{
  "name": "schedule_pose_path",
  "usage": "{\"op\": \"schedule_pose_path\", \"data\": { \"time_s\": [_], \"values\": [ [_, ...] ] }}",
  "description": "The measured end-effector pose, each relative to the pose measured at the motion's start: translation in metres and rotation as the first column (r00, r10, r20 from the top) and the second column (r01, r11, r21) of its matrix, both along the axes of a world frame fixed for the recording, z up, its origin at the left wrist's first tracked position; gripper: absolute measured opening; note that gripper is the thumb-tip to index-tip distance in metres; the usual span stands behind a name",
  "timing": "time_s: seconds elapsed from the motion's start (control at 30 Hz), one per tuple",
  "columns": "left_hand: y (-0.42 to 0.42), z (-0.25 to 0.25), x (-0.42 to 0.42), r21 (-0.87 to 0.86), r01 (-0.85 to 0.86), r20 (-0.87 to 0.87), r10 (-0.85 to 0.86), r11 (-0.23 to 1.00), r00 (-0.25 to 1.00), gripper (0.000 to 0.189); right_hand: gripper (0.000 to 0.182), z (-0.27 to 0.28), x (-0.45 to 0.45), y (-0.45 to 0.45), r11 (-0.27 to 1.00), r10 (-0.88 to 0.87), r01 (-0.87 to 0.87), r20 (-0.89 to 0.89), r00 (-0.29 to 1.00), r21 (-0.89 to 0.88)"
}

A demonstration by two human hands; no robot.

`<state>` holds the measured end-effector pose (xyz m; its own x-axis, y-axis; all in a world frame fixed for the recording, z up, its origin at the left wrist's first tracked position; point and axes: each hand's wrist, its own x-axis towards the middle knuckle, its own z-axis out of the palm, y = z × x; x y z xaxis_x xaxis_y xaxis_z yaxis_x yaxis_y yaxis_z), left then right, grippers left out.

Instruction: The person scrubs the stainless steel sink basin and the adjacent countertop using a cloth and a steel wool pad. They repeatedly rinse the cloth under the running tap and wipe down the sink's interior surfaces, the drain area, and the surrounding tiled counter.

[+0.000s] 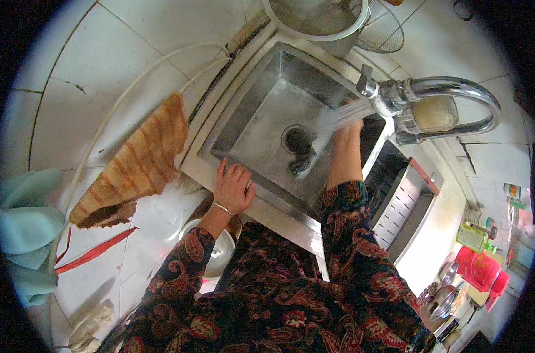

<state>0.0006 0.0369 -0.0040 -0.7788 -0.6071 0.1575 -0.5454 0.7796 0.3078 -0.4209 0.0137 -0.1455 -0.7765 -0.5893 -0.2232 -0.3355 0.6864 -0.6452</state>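
Note:
A stainless steel sink basin [258, 128] with a round dark drain [297, 139] lies before me. My left hand [234, 185] rests on its near left rim, fingers spread and holding nothing, with a bangle on the wrist. On the right, my right hand [350, 129] reaches under a spray of water [344, 115] by the divider. The spray blurs its fingers, so whether it holds anything is hidden. The water comes from the head of a chrome gooseneck faucet [492, 103] and runs across the basin floor around the drain.
A large metal pot [344, 44] and a wire strainer [388, 33] stand behind the sink. A slotted metal tray [393, 214] sits over the second basin. Striped brown cloth [139, 163] hangs on the left wall. Far right are a green bottle [470, 236], a red container [479, 267] and metal bowls [444, 302].

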Motion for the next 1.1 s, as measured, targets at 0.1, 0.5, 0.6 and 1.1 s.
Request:
{"op": "schedule_pose_path", "data": {
  "time_s": [0.1, 0.5, 0.6, 1.1],
  "values": [
    [0.001, -0.002, 0.004, -0.008, -0.013, -0.006, 0.013, 1.000, 1.000, 0.026, 0.046, 0.014, 0.037, -0.001, 0.937, 0.171, -0.097, -0.200, 0.965, 0.334],
    [0.002, 0.000, 0.004, 0.033, -0.043, 0.078, 0.041, 0.999, 0.996, 0.027, 0.043, -0.069, 0.160, -0.038, 0.824, 0.546, -0.560, -0.384, 0.745, 0.085],
    [0.004, 0.002, 0.011, 0.067, -0.059, 0.083, 0.053, 0.996, 0.995, 0.026, 0.031, -0.022, 0.220, -0.057, 0.744, 0.652, -0.644, -0.398, 0.645, 0.176],
    [0.006, 0.003, 0.012, 0.053, -0.089, -0.079, 0.093, 0.995, 0.993, 0.037, 0.015, 0.062, 0.300, -0.048, 0.740, 0.671, -0.451, 0.495, 0.553, -0.499]
  ]
}}
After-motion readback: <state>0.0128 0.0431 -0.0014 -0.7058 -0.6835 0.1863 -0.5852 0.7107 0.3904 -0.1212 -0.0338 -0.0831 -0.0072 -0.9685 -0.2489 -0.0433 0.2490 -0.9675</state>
